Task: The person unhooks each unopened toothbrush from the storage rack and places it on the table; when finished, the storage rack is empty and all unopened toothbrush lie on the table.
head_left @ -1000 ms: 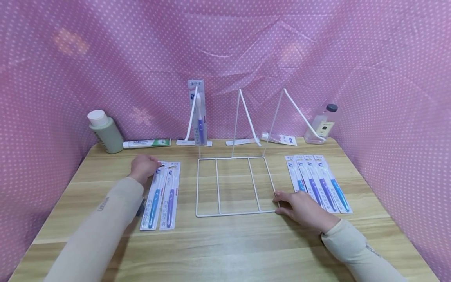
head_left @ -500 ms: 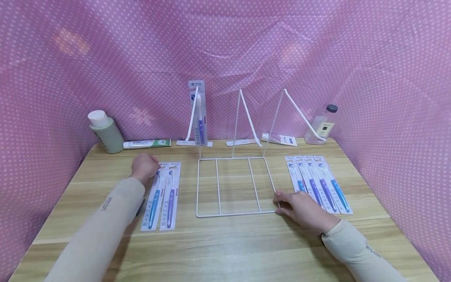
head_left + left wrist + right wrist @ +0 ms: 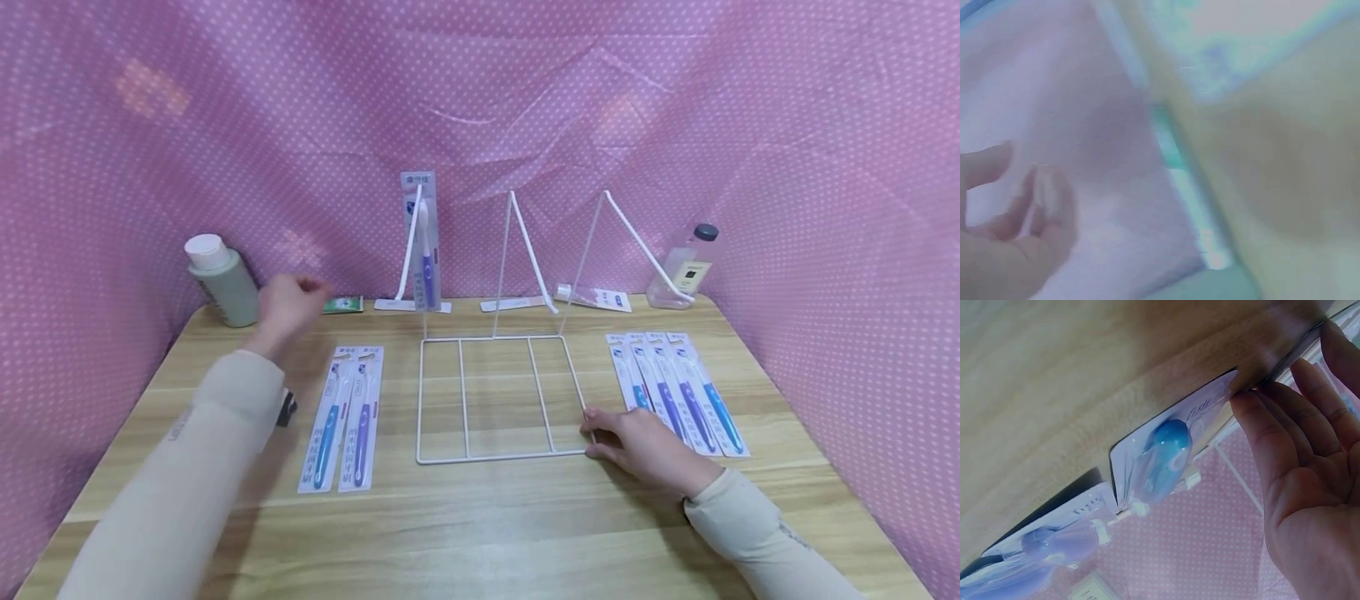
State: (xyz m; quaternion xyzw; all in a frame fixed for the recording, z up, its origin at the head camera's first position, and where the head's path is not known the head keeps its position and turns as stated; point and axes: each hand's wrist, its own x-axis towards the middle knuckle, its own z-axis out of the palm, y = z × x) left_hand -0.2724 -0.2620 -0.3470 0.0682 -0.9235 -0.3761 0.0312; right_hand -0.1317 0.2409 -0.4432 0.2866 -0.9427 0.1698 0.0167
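My left hand [image 3: 288, 307] is raised over the back left of the table, its fingers loosely bent with nothing between them. It overlaps a toothpaste tube [image 3: 343, 305], whose green end shows. Nearer to me lie two packaged toothbrushes, a blue one [image 3: 327, 433] and a purple one [image 3: 363, 429], side by side. With thumb and fingers my right hand [image 3: 645, 446] holds the right front side of a white wire rack [image 3: 495, 457]. One purple toothbrush pack [image 3: 426, 250] hangs upright on the rack's left prong. In the right wrist view, a blue toothbrush pack [image 3: 1163, 456] lies beside the right hand.
Several toothbrush packs [image 3: 693, 400] lie fanned right of the rack. A green bottle [image 3: 228, 283] stands back left, a clear bottle with a dark cap [image 3: 682, 271] back right. Another toothpaste tube [image 3: 600, 297] lies behind the rack. A pink dotted curtain [image 3: 480, 100] surrounds the table.
My left hand has lifted away from the tops of the two left toothbrush packs and moved back and left, in front of the toothpaste tube. The right hand stays on the rack.
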